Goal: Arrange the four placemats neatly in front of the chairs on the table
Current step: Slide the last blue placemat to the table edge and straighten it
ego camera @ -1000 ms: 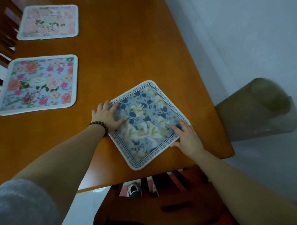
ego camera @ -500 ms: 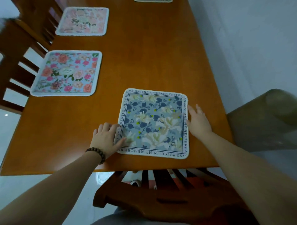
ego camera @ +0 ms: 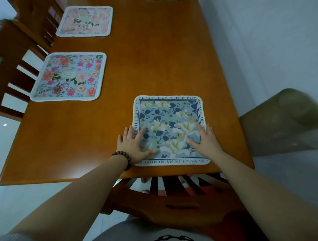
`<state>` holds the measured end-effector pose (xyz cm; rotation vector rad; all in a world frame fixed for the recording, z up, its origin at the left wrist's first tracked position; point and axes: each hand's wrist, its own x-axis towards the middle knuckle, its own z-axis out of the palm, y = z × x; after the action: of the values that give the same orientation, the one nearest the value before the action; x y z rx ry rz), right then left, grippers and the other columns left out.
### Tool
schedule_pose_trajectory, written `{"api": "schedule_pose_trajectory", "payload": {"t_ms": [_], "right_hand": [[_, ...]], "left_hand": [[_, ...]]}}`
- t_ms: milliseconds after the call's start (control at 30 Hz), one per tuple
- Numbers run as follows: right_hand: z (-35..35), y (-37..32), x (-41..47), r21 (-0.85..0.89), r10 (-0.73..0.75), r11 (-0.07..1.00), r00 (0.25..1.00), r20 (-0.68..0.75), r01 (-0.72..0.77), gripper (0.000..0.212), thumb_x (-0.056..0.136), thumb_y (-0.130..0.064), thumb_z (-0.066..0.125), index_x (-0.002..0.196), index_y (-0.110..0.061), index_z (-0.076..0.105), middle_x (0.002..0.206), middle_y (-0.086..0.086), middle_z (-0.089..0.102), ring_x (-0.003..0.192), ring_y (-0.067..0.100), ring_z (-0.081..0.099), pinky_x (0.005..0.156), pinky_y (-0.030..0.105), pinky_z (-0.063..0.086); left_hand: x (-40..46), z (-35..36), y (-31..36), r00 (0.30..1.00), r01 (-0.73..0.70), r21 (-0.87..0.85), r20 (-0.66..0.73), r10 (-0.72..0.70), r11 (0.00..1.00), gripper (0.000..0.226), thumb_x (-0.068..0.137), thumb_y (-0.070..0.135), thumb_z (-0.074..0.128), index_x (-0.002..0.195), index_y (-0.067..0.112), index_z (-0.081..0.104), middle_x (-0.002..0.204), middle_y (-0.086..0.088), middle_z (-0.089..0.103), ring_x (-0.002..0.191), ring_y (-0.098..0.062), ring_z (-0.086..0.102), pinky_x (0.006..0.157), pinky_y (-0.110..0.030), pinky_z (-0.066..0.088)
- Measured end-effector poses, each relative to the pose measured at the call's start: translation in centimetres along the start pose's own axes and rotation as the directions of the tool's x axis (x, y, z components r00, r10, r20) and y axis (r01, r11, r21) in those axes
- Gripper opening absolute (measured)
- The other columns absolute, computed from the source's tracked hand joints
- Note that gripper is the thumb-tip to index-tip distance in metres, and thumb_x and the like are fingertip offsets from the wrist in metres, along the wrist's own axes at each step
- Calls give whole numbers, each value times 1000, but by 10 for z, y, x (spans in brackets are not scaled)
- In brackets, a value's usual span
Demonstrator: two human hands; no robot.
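Observation:
A blue floral placemat with a lettered border [ego camera: 169, 118] lies square to the near edge of the wooden table [ego camera: 154, 60], above a chair back [ego camera: 172, 197]. My left hand [ego camera: 133, 145] rests flat on its near left part, fingers spread. Flat on the near right part lies my right hand [ego camera: 205, 140]. A bright floral placemat [ego camera: 68, 76] sits at the left edge. Further back on the left is a pale pink placemat [ego camera: 85, 21]. A sliver of a fourth mat [ego camera: 160, 0] shows at the top edge.
Wooden chairs [ego camera: 19, 72] stand along the table's left side. A rolled olive-grey mat [ego camera: 282, 120] leans beside the table's right edge, against a white wall [ego camera: 266, 43]. Pale floor shows below the near left corner.
The blue placemat turned from a diagonal lie to square with the table edge. Both hands slid from its sides onto its near part and now press it flat.

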<state>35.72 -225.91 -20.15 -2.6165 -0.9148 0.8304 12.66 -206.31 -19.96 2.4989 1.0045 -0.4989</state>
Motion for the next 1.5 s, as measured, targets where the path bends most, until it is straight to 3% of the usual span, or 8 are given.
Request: {"api": "schedule_pose_trajectory", "payload": {"t_ms": [167, 300, 467, 633, 833, 1167, 1367, 1500], "right_hand": [[8, -2, -19, -25, 47, 999, 998, 45, -46, 115, 62, -85, 52, 150, -38, -5, 158, 15, -14, 144, 31, -14, 115, 48, 4], [16, -8, -32, -33, 45, 999, 994, 102, -42, 122, 53, -89, 51, 149, -40, -5, 156, 14, -23, 143, 30, -19, 116, 47, 2], [7, 1, -41, -115, 35, 993, 987, 154, -18, 132, 51, -82, 65, 148, -39, -14, 154, 16, -27, 142, 32, -20, 115, 50, 2], [19, 7, -61, -222, -1, 974, 980, 197, 46, 137, 55, -70, 77, 147, -37, -18, 150, 19, -35, 139, 34, -29, 114, 48, -5], [24, 2, -71, -242, -22, 969, 995, 102, 47, 124, 65, -58, 79, 151, -33, -7, 154, 23, -22, 143, 35, -17, 115, 45, -5], [23, 2, -72, -307, -34, 950, 996, 77, 56, 117, 65, -62, 76, 150, -30, 3, 153, 30, -6, 143, 41, -5, 115, 47, -3], [22, 1, -71, -294, -19, 954, 992, 121, 54, 117, 68, -61, 74, 150, -31, -3, 153, 29, -16, 142, 42, -13, 115, 49, -2], [15, 2, -76, -261, -13, 964, 992, 124, 45, 102, 78, -70, 56, 151, -32, -3, 155, 21, -21, 143, 37, -18, 115, 50, 0]], "left_hand": [[-17, 7, 7, 990, 27, 47, 135, -33, 999, 139, 30, 102, 36, 141, 46, -25, 155, -12, -26, 141, -32, -25, 112, -60, -4], [-30, 11, 15, 978, 58, 116, 192, -80, 992, 144, 41, 88, 64, 137, 43, -33, 149, -15, -37, 138, -34, -30, 110, -63, -5], [-42, 6, 23, 960, 128, 163, 229, -163, 978, 147, 46, 75, 76, 139, 39, -33, 150, -14, -36, 138, -37, -28, 108, -69, 4], [-43, 3, 27, 959, 153, 154, 217, -184, 976, 146, 48, 71, 78, 142, 39, -28, 153, -11, -31, 141, -36, -22, 108, -69, 11], [-51, 11, 28, 962, 166, 129, 195, -189, 978, 144, 50, 67, 81, 144, 38, -25, 154, -10, -28, 142, -33, -21, 109, -66, 13], [-53, 22, 40, 974, 186, 184, 96, -206, 965, 138, 53, 71, 76, 149, 26, -13, 157, -18, -10, 144, -37, -6, 112, -58, 20], [-55, 16, 40, 975, 164, 198, 114, -188, 966, 143, 46, 78, 73, 148, 28, -13, 157, -16, -9, 144, -36, -5, 113, -58, 15], [-62, 12, 41, 970, 181, 142, 139, -201, 973, 121, 64, 81, 58, 149, 29, -10, 158, -13, -10, 145, -33, -6, 113, -59, 9]]}}
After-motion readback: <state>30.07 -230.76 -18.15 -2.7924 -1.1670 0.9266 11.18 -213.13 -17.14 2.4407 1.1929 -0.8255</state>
